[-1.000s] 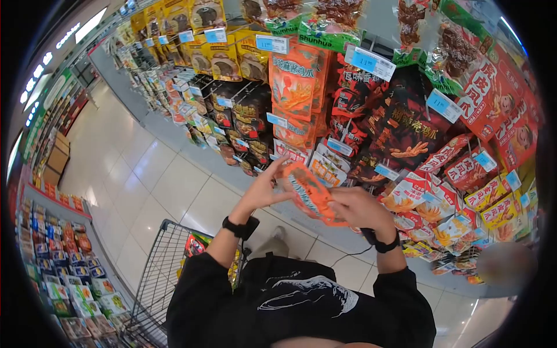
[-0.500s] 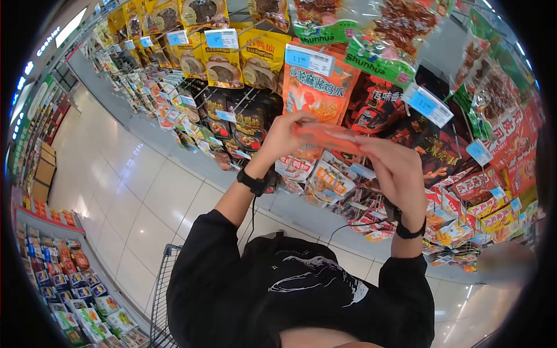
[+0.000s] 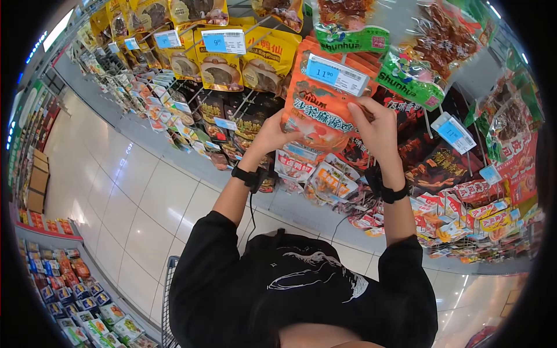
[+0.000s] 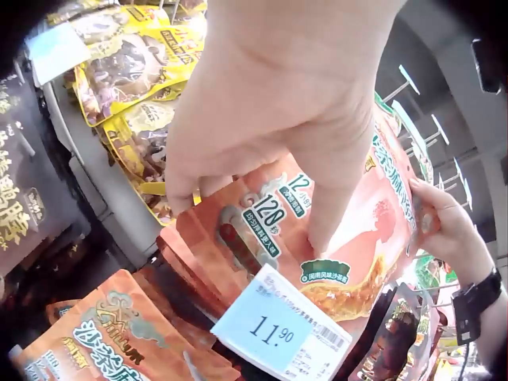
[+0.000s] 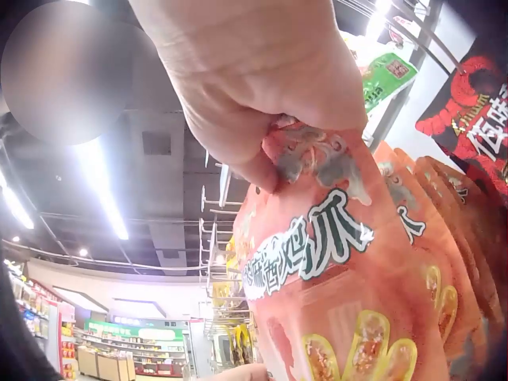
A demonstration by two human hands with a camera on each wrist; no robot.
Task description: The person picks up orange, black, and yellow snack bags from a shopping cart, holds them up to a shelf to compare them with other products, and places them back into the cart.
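An orange snack bag (image 3: 319, 119) is held upright between both hands, front towards the head camera, before similar orange bags on the rack. The left hand (image 3: 272, 136) grips its left edge, thumb across the front; in the left wrist view the left hand (image 4: 274, 103) pinches the orange bag (image 4: 317, 230). At the upper right corner, the right hand (image 3: 377, 130) pinches with the thumb in front; the right wrist view shows the right hand (image 5: 262, 87) on the orange bag (image 5: 333, 270). A price tag (image 3: 336, 74) reading 11.90 hangs just above.
Yellow bags (image 3: 264, 55) hang to the left, green-labelled meat packs (image 3: 412, 75) to the upper right, and dark bags (image 3: 438, 168) lower right. Below the rack runs a tiled floor (image 3: 133, 226). A cart's edge (image 3: 168, 290) shows beside the person's left side.
Both hands have risen towards the orange bags on the rack. The held bag, edge-on half a second ago, now faces the head camera. The cart has mostly left the head view.
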